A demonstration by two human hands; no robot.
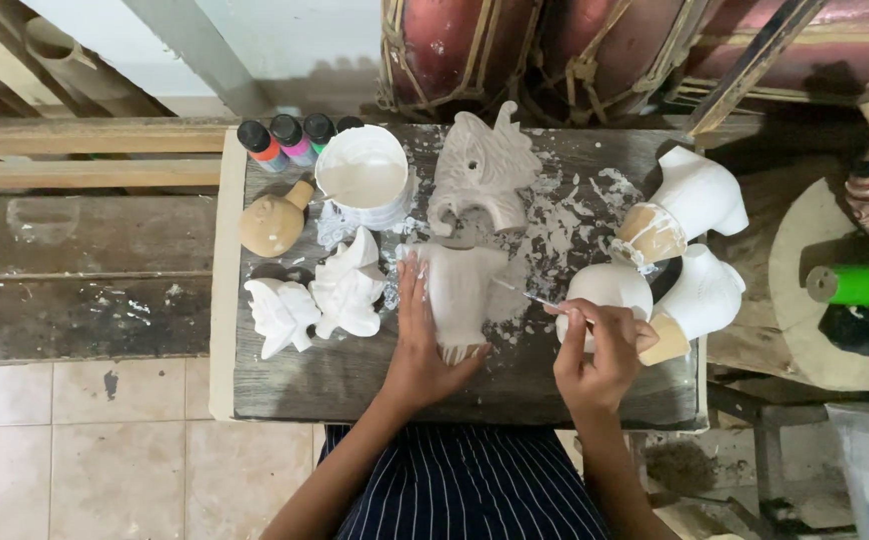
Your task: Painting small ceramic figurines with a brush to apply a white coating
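Note:
My left hand (pixel 420 345) lies flat along the left side of a white-coated carved figure (pixel 460 290) on the wooden table (pixel 355 385), holding it steady. My right hand (pixel 600 350) pinches a thin brush (pixel 535 298), whose tip points left at the figure's right edge. A white tub of white paint (pixel 365 180) stands behind the figure.
Two white carved pieces (pixel 315 300) lie to the left, and a white bird head (pixel 483 165) at the back. Several white figures (pixel 685 250) crowd the right side. An unpainted wooden knob (pixel 273 222) and small paint bottles (pixel 290 140) sit at the back left. A green roll (pixel 860 285) lies right.

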